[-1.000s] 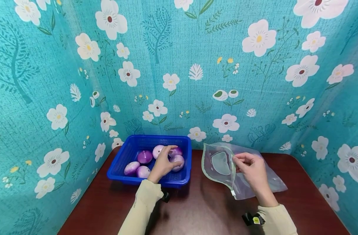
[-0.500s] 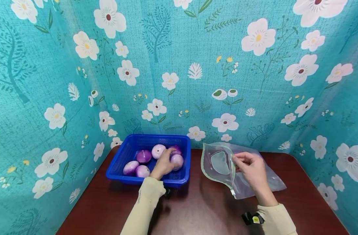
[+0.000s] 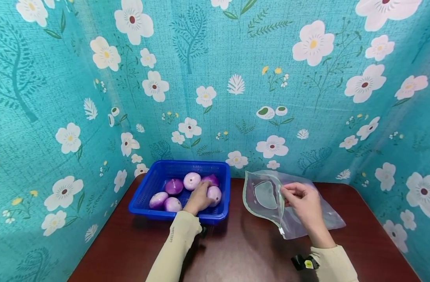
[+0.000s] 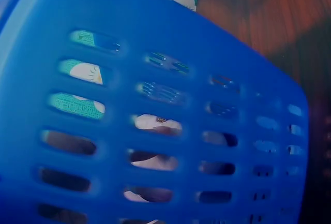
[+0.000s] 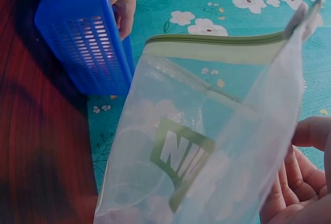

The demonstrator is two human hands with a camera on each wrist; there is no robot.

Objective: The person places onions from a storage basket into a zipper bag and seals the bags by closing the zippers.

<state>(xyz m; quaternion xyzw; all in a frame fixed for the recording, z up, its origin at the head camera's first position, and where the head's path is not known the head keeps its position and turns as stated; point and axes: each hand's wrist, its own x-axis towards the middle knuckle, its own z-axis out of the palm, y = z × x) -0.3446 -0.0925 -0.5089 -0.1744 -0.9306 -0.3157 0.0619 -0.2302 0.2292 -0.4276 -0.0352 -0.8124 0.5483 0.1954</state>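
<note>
Lower centre, head view: our left hand (image 3: 199, 198) curls round an onion (image 3: 215, 196) in the basket (image 3: 147, 213); lower right, our right hand (image 3: 305, 203) pinches the bag (image 3: 263, 197). Step, we judge: grasping; next calls for lifting clear.

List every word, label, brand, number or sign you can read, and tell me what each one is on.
"NI": pale letters on the green print of the clear bag; what follows them is unclear.
Dark lettering on the left sleeve: too small to read.
Dark marks on the yellow tag near the right sleeve: too small to read.
I can make out no other text.
</note>
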